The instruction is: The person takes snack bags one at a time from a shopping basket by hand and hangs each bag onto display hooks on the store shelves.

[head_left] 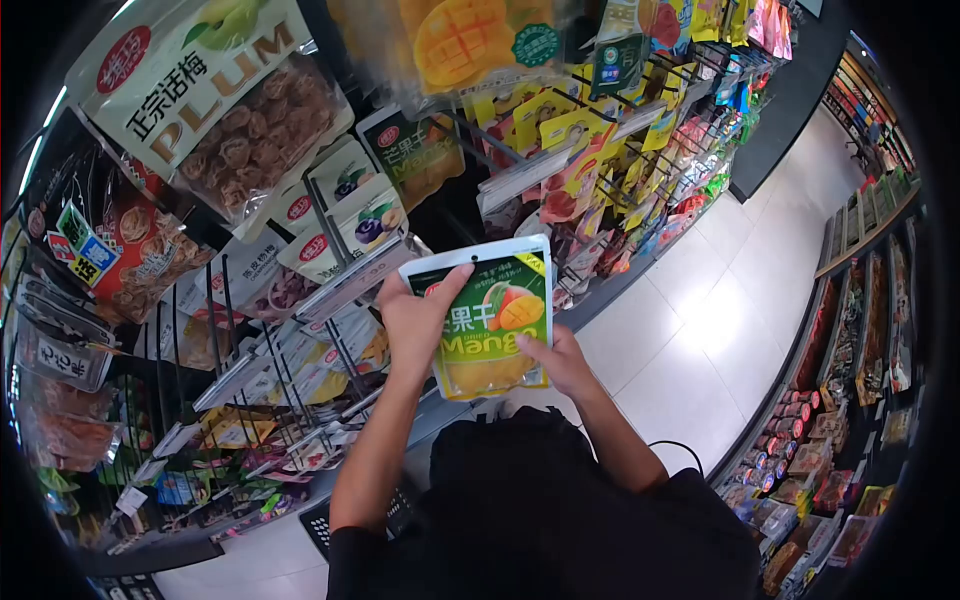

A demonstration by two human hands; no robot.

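A green and yellow dried mango bag (492, 345) with a white top edge is held upright between both hands, its printed front facing the camera. My left hand (418, 318) grips its upper left side, the thumb lying over the front near the hang hole. At the lower right edge, my right hand (562, 362) pinches the bag with its thumb on the front. Beyond the bag, a similar dark green mango bag (410, 160) hangs on the rack, beside white plum bags (350, 215).
A large plum bag (225, 110) and a mango bag (460, 50) hang close at the top. Hooks and a price rail (355, 280) project near my left hand. Tiled floor (690, 320) lies to the right, with another stocked shelf (820, 420) beyond. A black basket (318, 525) shows below.
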